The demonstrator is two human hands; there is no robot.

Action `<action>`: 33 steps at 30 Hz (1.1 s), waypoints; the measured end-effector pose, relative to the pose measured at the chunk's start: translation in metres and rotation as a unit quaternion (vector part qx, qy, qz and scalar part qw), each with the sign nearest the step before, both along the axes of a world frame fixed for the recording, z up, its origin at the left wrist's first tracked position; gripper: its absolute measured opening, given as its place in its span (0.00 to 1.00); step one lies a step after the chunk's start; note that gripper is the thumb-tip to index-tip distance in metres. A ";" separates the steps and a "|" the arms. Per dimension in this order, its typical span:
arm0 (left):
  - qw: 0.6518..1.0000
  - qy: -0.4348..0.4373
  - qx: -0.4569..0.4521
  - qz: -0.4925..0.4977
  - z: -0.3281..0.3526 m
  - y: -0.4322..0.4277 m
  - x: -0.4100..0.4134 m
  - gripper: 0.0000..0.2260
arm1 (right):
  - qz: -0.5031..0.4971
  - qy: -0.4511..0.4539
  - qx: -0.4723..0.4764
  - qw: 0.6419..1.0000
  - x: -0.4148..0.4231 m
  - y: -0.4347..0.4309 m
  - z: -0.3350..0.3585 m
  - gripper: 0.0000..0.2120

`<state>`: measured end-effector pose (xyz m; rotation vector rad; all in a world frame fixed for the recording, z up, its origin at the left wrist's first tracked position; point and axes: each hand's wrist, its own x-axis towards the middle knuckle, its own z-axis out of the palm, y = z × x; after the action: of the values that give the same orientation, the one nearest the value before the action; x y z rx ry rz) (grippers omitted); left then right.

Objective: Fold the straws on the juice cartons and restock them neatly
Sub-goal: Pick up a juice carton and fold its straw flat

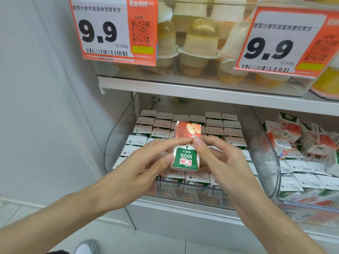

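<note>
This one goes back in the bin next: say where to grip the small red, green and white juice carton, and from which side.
Take the juice carton across its two narrow side walls at the near green end, probably from the person's side: those walls are flat and parallel, while the right hand pinches the broad face.

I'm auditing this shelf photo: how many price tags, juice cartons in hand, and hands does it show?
Orange-and-white paper price tags: 2
Small red, green and white juice carton, in hand: 1
Hands pinching it, left hand and right hand: 2
Total: 5
</note>
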<state>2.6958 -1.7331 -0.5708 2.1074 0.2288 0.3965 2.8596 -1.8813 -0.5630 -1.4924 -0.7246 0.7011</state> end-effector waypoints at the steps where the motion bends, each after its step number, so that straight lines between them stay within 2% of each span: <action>1: 1.000 0.003 -0.001 0.001 0.000 0.000 0.000 0.19 | 0.004 -0.009 -0.003 1.000 0.000 0.000 -0.001 0.19; 5: 0.999 0.000 -0.032 0.004 0.004 0.001 0.001 0.27 | 0.031 -0.039 0.003 0.999 0.001 -0.002 -0.002 0.23; 9: 0.999 -0.014 -0.012 0.029 0.004 0.004 0.001 0.34 | 0.047 -0.067 0.006 0.997 0.002 -0.003 0.002 0.21; 14: 0.996 -0.031 -0.029 0.074 0.007 0.002 0.003 0.33 | 0.068 -0.135 0.022 0.988 0.003 -0.003 0.000 0.36; 20: 0.995 -0.040 -0.026 0.089 0.005 0.001 0.004 0.27 | 0.052 -0.158 0.042 0.985 0.002 0.000 -0.004 0.30; 23: 0.992 -0.051 -0.015 0.114 0.006 0.001 0.006 0.23 | 0.024 -0.144 0.048 0.988 0.001 0.002 -0.004 0.22; 27: 0.990 -0.052 -0.005 0.131 0.010 0.003 0.008 0.22 | 0.022 -0.116 0.042 0.992 0.002 0.002 -0.005 0.23; 31: 0.992 -0.040 0.038 0.117 0.010 0.005 0.008 0.23 | 0.041 -0.107 0.055 0.992 0.000 0.002 -0.003 0.18; 33: 0.992 -0.044 0.023 0.112 0.010 0.003 0.007 0.23 | 0.045 -0.106 0.059 0.992 0.000 0.003 -0.002 0.15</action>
<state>2.7033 -1.7300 -0.5603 2.1106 0.4103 0.6322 2.8601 -1.8781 -0.5655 -1.4465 -0.9845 0.5621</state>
